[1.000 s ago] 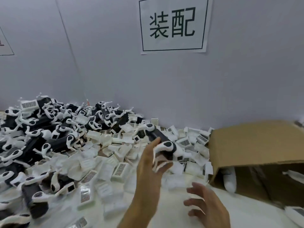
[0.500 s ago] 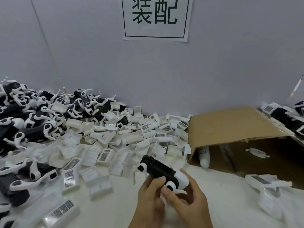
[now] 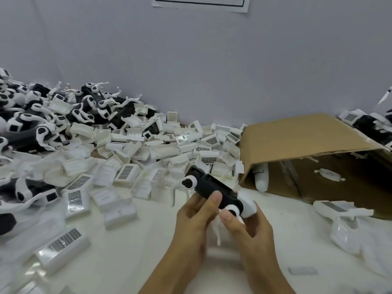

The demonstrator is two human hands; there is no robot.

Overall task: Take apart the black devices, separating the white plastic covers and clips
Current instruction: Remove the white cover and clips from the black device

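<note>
While both hands clamp 1 black device (image 3: pixel 209 188) above the bench (image 3: pixel 161 240), the clip is next.
Left hand (image 3: pixel 196 217) grips the body; right hand (image 3: pixel 247 225) pinches the white clip (image 3: pixel 232 210) — better peel than yank. Loose white covers (image 3: pixel 127 174): too many to count; 1 cardboard box (image 3: pixel 297 141).

Both hands hold one black device (image 3: pixel 209 188) above the white counter (image 3: pixel 148 240). The left hand (image 3: pixel 196 217) grips its dark body, thumb on top; the right hand (image 3: pixel 248 228) pinches the white clip (image 3: pixel 232 211) at the near end, beside a white cover (image 3: pixel 247 203). Behind lies a heap of loose white covers (image 3: pixel 169 145), with assembled devices (image 3: pixel 42 124) piled at left. A cardboard box (image 3: pixel 307 145) lies on its side at right, holding what seem to be white clips, though blurred.
</note>
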